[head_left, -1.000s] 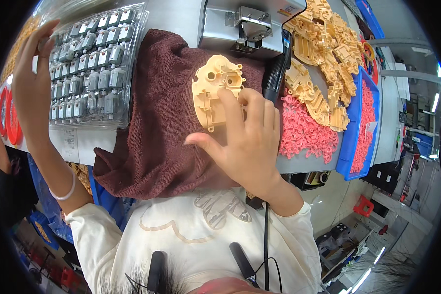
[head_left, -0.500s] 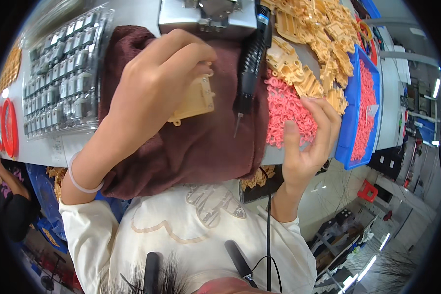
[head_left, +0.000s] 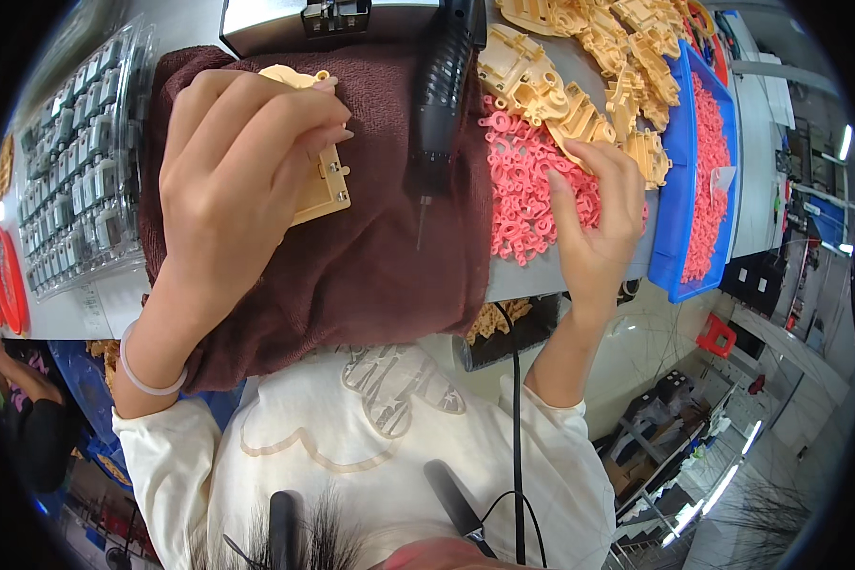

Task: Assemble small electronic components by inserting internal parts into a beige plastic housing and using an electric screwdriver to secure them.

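Observation:
My left hand (head_left: 233, 161) is closed around a cream-yellow moulded plastic housing (head_left: 325, 190) above the brown towel (head_left: 380, 275). The fingers hide much of the housing; small metal spots show along its exposed edge. At the right, my right hand (head_left: 603, 199) hovers over a heap of small pink plastic ring-shaped pieces (head_left: 522, 199), thumb and fingers apart, with nothing visible between them. Its fingertips are close to the cream housings (head_left: 579, 119) piled behind the heap; contact cannot be made out. Between my hands lies a black electric screwdriver (head_left: 437, 114), its thin bit pointing toward me.
A clear plastic tray (head_left: 85, 161) of small metal-cased parts stands at the left, beside red rings (head_left: 8, 285). A metal box (head_left: 285, 24) sits at the back. On the right is a blue bin (head_left: 670, 228) of pink pieces. Another person's arm (head_left: 19, 370) shows at far left.
The view has shifted somewhat. My left hand has turned the housing and now sits farther left with it. My right hand stays over the pink pieces, thumb and fingers still apart.

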`<state>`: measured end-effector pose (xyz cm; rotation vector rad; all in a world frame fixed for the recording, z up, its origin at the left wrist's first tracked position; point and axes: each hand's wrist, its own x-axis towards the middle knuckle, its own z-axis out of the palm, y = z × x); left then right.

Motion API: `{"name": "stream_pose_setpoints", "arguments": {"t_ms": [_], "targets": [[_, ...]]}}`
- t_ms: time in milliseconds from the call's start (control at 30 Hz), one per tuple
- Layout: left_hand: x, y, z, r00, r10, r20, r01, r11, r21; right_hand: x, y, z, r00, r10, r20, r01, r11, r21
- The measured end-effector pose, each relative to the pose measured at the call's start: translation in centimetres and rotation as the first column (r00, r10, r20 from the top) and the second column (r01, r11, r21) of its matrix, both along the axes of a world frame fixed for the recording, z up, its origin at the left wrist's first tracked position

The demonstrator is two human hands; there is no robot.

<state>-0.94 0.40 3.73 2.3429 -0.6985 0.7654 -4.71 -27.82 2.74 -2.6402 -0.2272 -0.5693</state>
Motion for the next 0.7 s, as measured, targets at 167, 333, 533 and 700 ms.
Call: {"name": "stream_pose_setpoints", "arguments": {"t_ms": [167,333,533,700], "targets": [[0.0,-0.5,0.5,0.994,0.02,-0.107,-0.018,1.0,0.022,2.4,0.5,-0.4,0.982,0.168,-0.081,-0.172,0.984,-0.037],[-0.4,-0.1,0.4,0.985,0.062,-0.16,-0.068,0.997,-0.03,4.2,1.8,-0.6,0.976,0.21,-0.052,-0.216,0.933,-0.289],[-1.0,-0.1,-0.2,0.983,0.093,-0.161,-0.096,0.995,-0.008,4.6,1.8,-0.8,0.963,0.265,-0.044,-0.262,0.886,-0.382],[-1.1,1.1,0.7,0.978,0.049,-0.205,-0.015,0.986,0.165,4.3,1.4,-0.9,0.96,0.271,-0.068,-0.277,0.891,-0.36]]}}
